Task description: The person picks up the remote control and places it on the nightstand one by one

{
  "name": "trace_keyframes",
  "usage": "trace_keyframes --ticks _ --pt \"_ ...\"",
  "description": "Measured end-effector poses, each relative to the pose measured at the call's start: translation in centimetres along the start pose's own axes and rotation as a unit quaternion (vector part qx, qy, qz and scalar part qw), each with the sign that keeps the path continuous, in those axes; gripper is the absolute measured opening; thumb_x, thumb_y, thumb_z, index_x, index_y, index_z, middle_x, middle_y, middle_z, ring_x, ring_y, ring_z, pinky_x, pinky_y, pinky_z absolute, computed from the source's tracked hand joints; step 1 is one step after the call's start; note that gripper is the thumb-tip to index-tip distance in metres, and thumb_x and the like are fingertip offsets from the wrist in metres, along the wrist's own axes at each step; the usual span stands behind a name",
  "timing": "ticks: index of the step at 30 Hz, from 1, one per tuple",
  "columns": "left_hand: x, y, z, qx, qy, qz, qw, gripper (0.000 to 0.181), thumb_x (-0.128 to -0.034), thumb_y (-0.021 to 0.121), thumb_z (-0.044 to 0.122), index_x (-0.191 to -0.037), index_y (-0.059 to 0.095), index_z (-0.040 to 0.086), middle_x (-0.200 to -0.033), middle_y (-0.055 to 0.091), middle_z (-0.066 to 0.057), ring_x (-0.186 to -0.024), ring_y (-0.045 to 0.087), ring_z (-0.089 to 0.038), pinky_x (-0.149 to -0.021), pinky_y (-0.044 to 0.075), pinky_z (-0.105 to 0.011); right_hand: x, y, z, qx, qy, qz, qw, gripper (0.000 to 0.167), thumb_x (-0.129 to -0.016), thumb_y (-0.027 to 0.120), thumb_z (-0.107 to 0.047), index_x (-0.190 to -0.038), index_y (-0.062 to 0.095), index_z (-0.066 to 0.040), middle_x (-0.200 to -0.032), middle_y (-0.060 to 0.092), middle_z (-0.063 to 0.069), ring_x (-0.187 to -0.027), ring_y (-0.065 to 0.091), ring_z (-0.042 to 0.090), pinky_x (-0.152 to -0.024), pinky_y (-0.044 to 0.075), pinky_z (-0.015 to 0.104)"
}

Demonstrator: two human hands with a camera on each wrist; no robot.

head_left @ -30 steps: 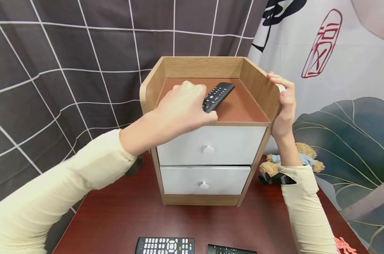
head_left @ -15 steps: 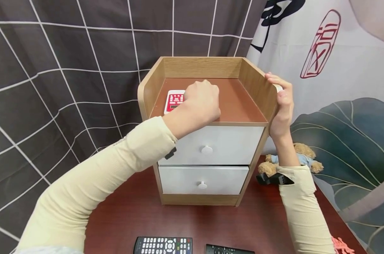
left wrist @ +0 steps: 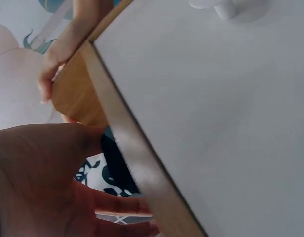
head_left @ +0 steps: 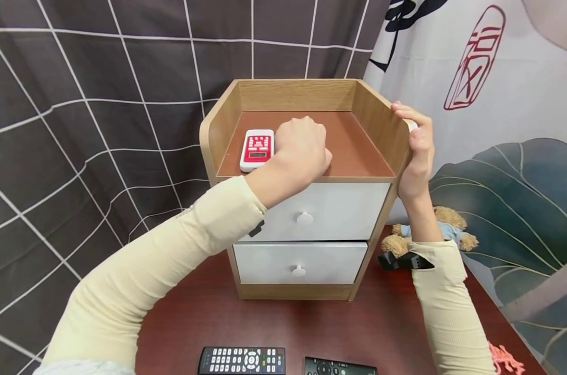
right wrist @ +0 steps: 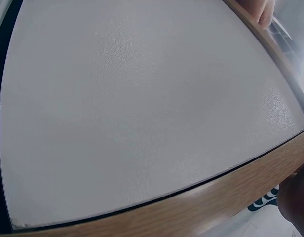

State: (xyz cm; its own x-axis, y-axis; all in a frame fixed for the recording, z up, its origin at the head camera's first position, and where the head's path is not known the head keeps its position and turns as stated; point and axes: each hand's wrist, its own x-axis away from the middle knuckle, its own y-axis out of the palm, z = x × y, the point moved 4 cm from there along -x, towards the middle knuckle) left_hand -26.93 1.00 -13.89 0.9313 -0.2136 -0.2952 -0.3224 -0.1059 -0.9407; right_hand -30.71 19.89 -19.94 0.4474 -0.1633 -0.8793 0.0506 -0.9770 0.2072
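On the top shelf of a small two-drawer cabinet (head_left: 307, 292), a white remote with a red face (head_left: 258, 147) lies at the left. My left hand (head_left: 304, 151) is over the shelf beside it, knuckles up. In the head view that hand hides what it holds. The left wrist view shows a black remote control (left wrist: 117, 163) between its thumb and fingers, behind the cabinet's front edge; whether it touches the shelf I cannot tell. My right hand (head_left: 416, 156) grips the cabinet's raised right side panel (head_left: 379, 125), thumb on the near edge.
A dark remote with many buttons (head_left: 242, 361) and a second black remote (head_left: 340, 367) lie at the front of the reddish-brown table (head_left: 283, 325). Right of the cabinet sits a teddy bear (head_left: 445, 229). A pink stringy thing (head_left: 506, 359) lies near the right edge.
My left hand has moved right over the shelf and turned, so the black remote is now hidden behind it. The white remote has come into view. My right hand keeps its grip.
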Motion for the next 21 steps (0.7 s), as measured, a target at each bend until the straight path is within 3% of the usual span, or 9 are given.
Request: trace_keyframes --ticks 4,7,9,11,13,15,19,21 --pt "0.8 -0.7 -0.2 -0.027 0.016 0.033 0.9990 0.046 -0.0974 0.048 0.050 -0.112 0.068 0.011 -0.106 0.071 -0.007 -0.100 0.067 -0.028 -0.078 0.055 -0.036 -0.1 0.1 0.0 -0.002 0.000 -0.001 1.0000 0.037 -0.094 0.044 -0.030 -0.115 0.064 -0.008 -0.130 0.061 0.009 -0.136 0.041 0.030 -0.113 0.028 0.033" --pt "2.1 -1.2 -0.1 -0.014 0.062 0.076 0.9950 0.050 -0.0989 0.046 0.051 -0.118 0.063 0.008 -0.112 0.066 -0.012 -0.107 0.062 -0.031 -0.086 0.052 -0.040 0.0 0.2 0.0 0.000 -0.001 -0.003 1.0000 0.037 -0.094 0.044 -0.030 -0.115 0.064 -0.008 -0.130 0.061 0.009 -0.135 0.042 0.030 -0.113 0.028 0.033" --pt "3.2 -1.4 0.0 -0.001 0.102 0.113 0.9883 0.046 -0.0992 0.047 0.049 -0.118 0.062 0.009 -0.113 0.064 -0.011 -0.109 0.061 -0.031 -0.088 0.049 -0.041 0.0 0.2 0.1 0.002 -0.001 -0.005 1.0000 0.037 -0.094 0.044 -0.030 -0.116 0.064 -0.008 -0.131 0.061 0.009 -0.136 0.042 0.030 -0.114 0.028 0.033" --pt "4.2 -1.4 0.2 0.010 0.147 0.158 0.9765 0.042 -0.0990 0.049 0.046 -0.116 0.062 0.010 -0.110 0.063 -0.010 -0.106 0.060 -0.030 -0.087 0.048 -0.041 0.0 0.3 0.1 0.003 0.000 -0.007 1.0000 0.038 -0.094 0.045 -0.031 -0.116 0.064 -0.008 -0.131 0.061 0.009 -0.136 0.041 0.030 -0.114 0.028 0.033" --pt "5.3 -1.2 0.4 0.017 0.193 0.210 0.9584 0.037 -0.0983 0.050 0.044 -0.113 0.063 0.012 -0.109 0.063 -0.008 -0.103 0.061 -0.028 -0.086 0.048 -0.040 0.0 0.3 0.1 0.001 0.002 -0.006 1.0000 0.037 -0.095 0.045 -0.032 -0.116 0.064 -0.008 -0.131 0.061 0.009 -0.136 0.041 0.030 -0.114 0.028 0.033" --pt "6.3 -0.7 0.7 0.028 0.240 0.260 0.9349 0.034 -0.0974 0.052 0.042 -0.111 0.064 0.013 -0.107 0.064 -0.006 -0.100 0.061 -0.026 -0.086 0.048 -0.039 0.0 0.2 0.0 -0.003 0.003 -0.002 1.0000 0.036 -0.094 0.045 -0.031 -0.115 0.064 -0.008 -0.130 0.061 0.009 -0.136 0.042 0.031 -0.114 0.028 0.033" --pt "8.5 0.9 1.4 0.055 0.334 0.346 0.8750 0.027 -0.0959 0.054 0.036 -0.104 0.067 0.013 -0.103 0.066 -0.004 -0.097 0.062 -0.023 -0.088 0.048 -0.036 0.0 0.2 0.0 -0.008 0.000 0.006 1.0000 0.035 -0.094 0.045 -0.029 -0.114 0.064 -0.007 -0.128 0.062 0.010 -0.134 0.043 0.031 -0.116 0.028 0.033" --pt "9.6 2.2 1.8 0.058 0.385 0.378 0.8401 0.025 -0.0958 0.053 0.032 -0.101 0.069 0.013 -0.102 0.068 -0.003 -0.099 0.063 -0.022 -0.091 0.049 -0.035 0.0 0.2 0.0 -0.006 -0.002 0.008 1.0000 0.035 -0.094 0.045 -0.028 -0.114 0.064 -0.007 -0.127 0.062 0.010 -0.134 0.044 0.030 -0.116 0.028 0.033"
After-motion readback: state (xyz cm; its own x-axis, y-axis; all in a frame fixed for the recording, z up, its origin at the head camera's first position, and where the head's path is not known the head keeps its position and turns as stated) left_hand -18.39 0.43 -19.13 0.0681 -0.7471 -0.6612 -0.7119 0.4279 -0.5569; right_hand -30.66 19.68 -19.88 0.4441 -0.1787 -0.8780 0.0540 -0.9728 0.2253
